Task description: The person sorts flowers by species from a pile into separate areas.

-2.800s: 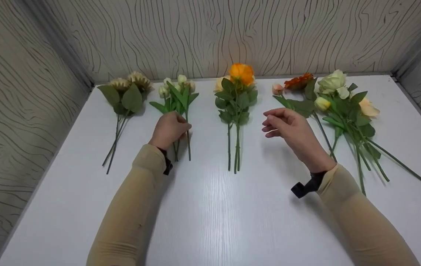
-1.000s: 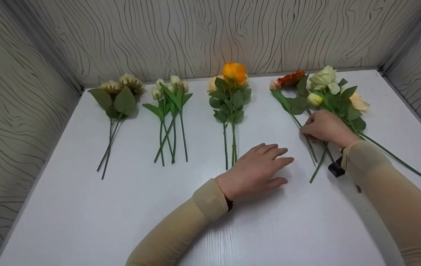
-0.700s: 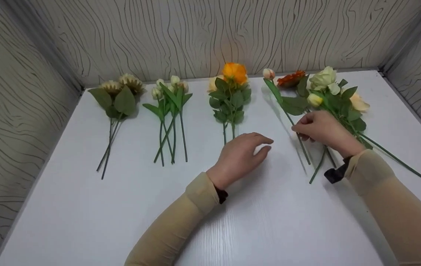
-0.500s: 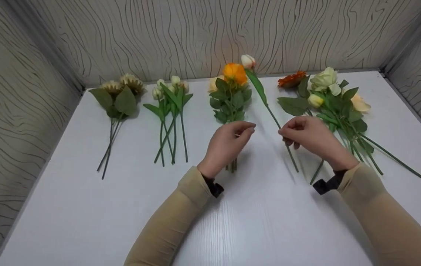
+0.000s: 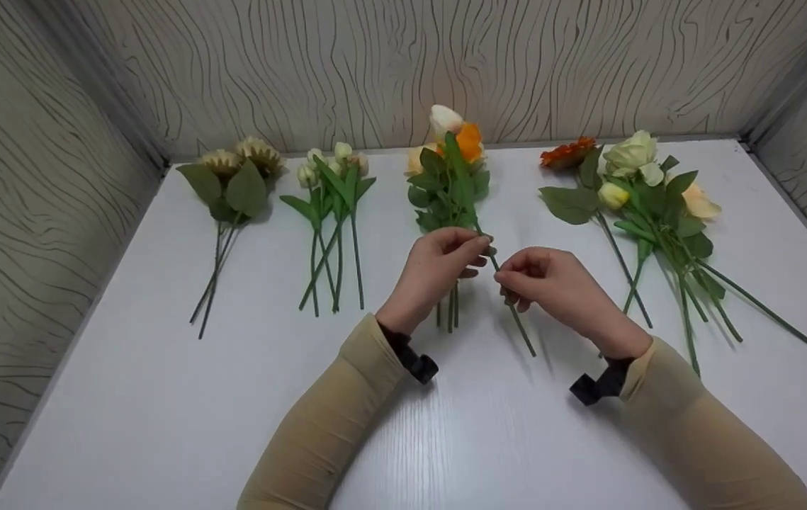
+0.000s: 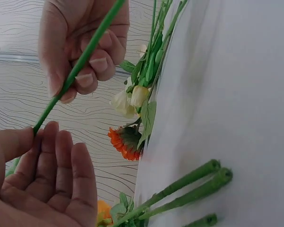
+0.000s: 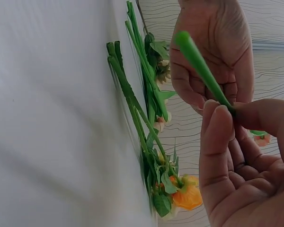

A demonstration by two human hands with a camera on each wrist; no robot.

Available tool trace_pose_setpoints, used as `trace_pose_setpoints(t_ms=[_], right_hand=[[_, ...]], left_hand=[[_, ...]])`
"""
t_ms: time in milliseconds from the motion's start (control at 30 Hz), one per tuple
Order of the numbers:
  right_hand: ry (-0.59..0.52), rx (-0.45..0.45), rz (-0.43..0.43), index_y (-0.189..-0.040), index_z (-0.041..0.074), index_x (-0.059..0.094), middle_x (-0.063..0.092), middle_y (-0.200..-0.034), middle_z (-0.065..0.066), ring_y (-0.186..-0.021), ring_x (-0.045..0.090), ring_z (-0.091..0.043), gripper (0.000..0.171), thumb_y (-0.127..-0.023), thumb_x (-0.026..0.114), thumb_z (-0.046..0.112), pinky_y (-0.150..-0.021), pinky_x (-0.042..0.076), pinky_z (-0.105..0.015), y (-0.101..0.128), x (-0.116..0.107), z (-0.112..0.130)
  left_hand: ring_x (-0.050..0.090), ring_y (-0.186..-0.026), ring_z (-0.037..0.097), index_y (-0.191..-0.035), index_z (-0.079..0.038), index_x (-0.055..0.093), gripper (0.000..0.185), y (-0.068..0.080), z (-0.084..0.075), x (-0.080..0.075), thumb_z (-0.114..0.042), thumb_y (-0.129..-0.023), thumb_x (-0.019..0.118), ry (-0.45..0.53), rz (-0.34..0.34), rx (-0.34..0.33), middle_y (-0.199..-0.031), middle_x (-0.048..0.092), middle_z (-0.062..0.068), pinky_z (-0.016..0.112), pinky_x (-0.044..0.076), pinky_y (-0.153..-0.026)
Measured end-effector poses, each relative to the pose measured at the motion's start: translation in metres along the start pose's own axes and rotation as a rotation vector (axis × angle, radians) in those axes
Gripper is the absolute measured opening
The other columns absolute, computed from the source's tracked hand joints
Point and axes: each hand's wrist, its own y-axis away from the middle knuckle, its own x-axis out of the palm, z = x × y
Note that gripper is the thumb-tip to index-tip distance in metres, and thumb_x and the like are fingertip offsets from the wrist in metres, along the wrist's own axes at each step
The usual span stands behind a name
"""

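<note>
A single white tulip (image 5: 446,119) with a long green stem is held up over the middle bunch in the head view. My left hand (image 5: 431,273) pinches its stem between thumb and forefinger, just under the leaf. Lower down, my right hand (image 5: 562,294) pinches the same stem, and the cut end sticks out below it. In the right wrist view the stem (image 7: 203,71) passes between the right thumb and fingertips. Beneath the tulip lies a bunch with an orange flower (image 5: 470,144), partly hidden by the tulip's leaf and my left hand.
On the white table (image 5: 127,397) lie two beige flowers (image 5: 258,157) at far left. Beside them is a group of small pale tulips (image 5: 307,176). At right are an orange-red daisy-like flower (image 5: 567,154) and a mixed pile with a pale rose (image 5: 630,152). A patterned wall stands behind.
My right hand took the tulip from the right pile and carried it left to the middle bunch. My left hand left the small tulips, moved right and now pinches this stem.
</note>
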Motion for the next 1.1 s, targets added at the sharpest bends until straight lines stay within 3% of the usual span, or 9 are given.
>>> trace_pose_setpoints(t_ms=[167, 333, 500, 667, 833, 967, 1100], right_hand=[[-0.037, 0.017, 0.069, -0.115, -0.004, 0.069, 0.069, -0.101, -0.024, -0.081, 0.068, -0.026, 0.036, -0.097, 0.073, 0.028, -0.074, 0.06, -0.037, -0.001, 0.003, -0.001], [-0.03, 0.009, 0.111, -0.114, -0.004, 0.071, 0.072, -0.095, -0.019, -0.079, 0.068, -0.025, 0.034, -0.097, 0.073, 0.025, -0.074, 0.06, -0.037, 0.0, 0.005, -0.003], [-0.038, 0.009, 0.095, -0.114, -0.005, 0.071, 0.071, -0.096, -0.022, -0.079, 0.068, -0.025, 0.035, -0.097, 0.073, 0.026, -0.075, 0.06, -0.038, 0.001, 0.005, -0.004], [-0.037, -0.009, 0.09, -0.118, -0.001, 0.071, 0.069, -0.1, -0.023, -0.085, 0.069, -0.032, 0.038, -0.1, 0.07, 0.032, -0.078, 0.06, -0.041, 0.0, 0.006, -0.003], [-0.055, 0.01, 0.06, -0.123, 0.0, 0.069, 0.069, -0.106, -0.025, -0.092, 0.069, -0.039, 0.041, -0.101, 0.067, 0.035, -0.081, 0.06, -0.042, -0.001, 0.004, -0.004], [-0.067, 0.009, 0.061, -0.123, -0.002, 0.068, 0.068, -0.107, -0.026, -0.093, 0.068, -0.04, 0.039, -0.103, 0.066, 0.031, -0.082, 0.06, -0.041, -0.002, 0.004, -0.005], [-0.068, 0.0, 0.073, -0.123, -0.002, 0.068, 0.068, -0.107, -0.026, -0.093, 0.068, -0.041, 0.039, -0.103, 0.065, 0.031, -0.081, 0.06, -0.04, -0.004, 0.004, -0.005]], left_hand=[[0.071, -0.101, 0.03, -0.111, -0.01, 0.073, 0.021, -0.001, -0.004, -0.002, -0.029, -0.101, 0.069, 0.047, -0.056, 0.03, -0.104, 0.075, 0.005, 0.035, 0.059, -0.085], [0.073, -0.095, 0.027, -0.115, -0.005, 0.071, 0.023, 0.0, -0.006, -0.004, -0.023, -0.099, 0.071, 0.129, -0.089, 0.042, -0.105, 0.074, 0.01, 0.037, 0.061, -0.083], [0.072, -0.097, 0.028, -0.121, 0.001, 0.068, 0.03, -0.001, -0.005, -0.004, -0.018, -0.097, 0.073, 0.129, -0.06, 0.029, -0.107, 0.073, 0.011, 0.037, 0.06, -0.084], [0.072, -0.094, 0.027, -0.117, -0.002, 0.069, 0.025, -0.001, -0.008, -0.014, -0.017, -0.097, 0.073, 0.09, -0.088, 0.026, -0.106, 0.071, 0.012, 0.038, 0.06, -0.084], [0.07, -0.096, 0.027, -0.121, 0.0, 0.068, 0.027, 0.0, -0.015, -0.051, -0.016, -0.099, 0.071, 0.0, -0.138, 0.013, -0.11, 0.069, 0.016, 0.039, 0.06, -0.085], [0.069, -0.1, 0.027, -0.124, 0.001, 0.066, 0.029, 0.001, -0.023, -0.095, -0.017, -0.1, 0.069, -0.086, -0.225, -0.026, -0.113, 0.068, 0.017, 0.036, 0.059, -0.086], [0.067, -0.1, 0.025, -0.125, -0.002, 0.065, 0.028, 0.003, -0.028, -0.139, -0.018, -0.102, 0.066, -0.237, -0.316, -0.09, -0.114, 0.066, 0.014, 0.037, 0.059, -0.087]])
